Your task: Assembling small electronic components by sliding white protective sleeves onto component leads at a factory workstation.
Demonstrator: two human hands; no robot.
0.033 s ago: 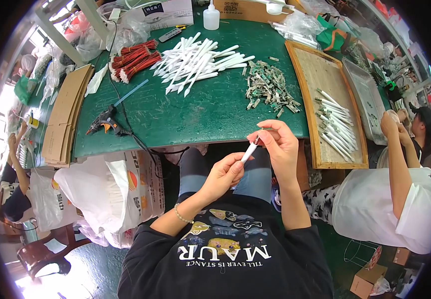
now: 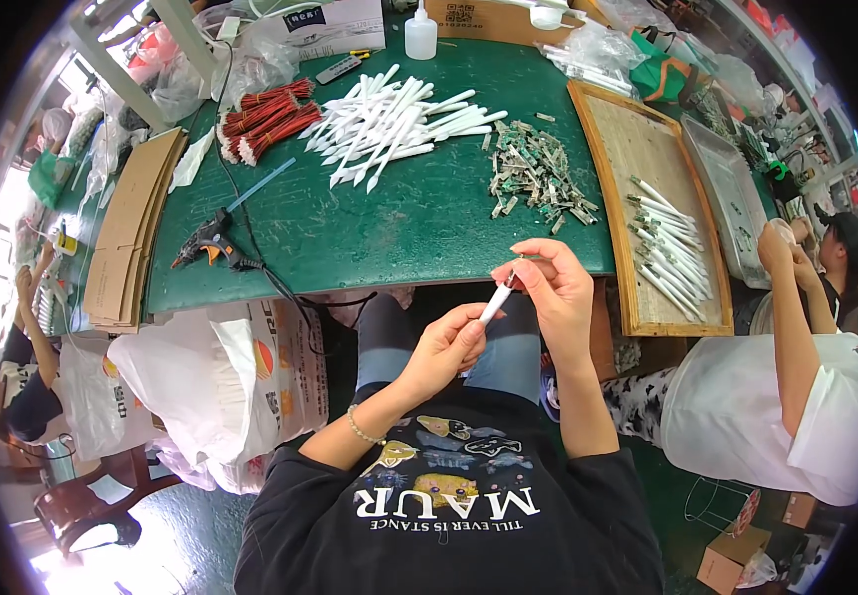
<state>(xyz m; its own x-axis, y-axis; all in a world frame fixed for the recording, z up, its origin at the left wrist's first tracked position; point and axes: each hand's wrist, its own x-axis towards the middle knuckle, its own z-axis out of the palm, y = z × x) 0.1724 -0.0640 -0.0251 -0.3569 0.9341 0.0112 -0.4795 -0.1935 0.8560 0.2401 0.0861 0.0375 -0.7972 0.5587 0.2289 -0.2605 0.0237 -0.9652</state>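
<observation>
My left hand [image 2: 446, 345] is closed around a slim white plastic tube [image 2: 495, 303], held tilted above my lap just off the table's front edge. At the tube's upper end, my right hand [image 2: 560, 297] pinches a small shiny part [image 2: 511, 280]; the fingers partly cover it, so its exact kind is hidden. On the table, a heap of small circuit boards [image 2: 538, 174] lies beyond my right hand. Farther off and to the left is a big pile of white tubes with pointed tips [image 2: 389, 124].
A wooden tray [image 2: 603, 188] on the right holds several white tubes with boards at their ends; a metal tray [image 2: 702, 164] adjoins it. Bundled red wires [image 2: 268, 119], a glue gun [image 2: 213, 243] and flattened cardboard [image 2: 131, 233] lie left on the green table [image 2: 350, 238]. A co-worker [image 2: 746, 397] sits right.
</observation>
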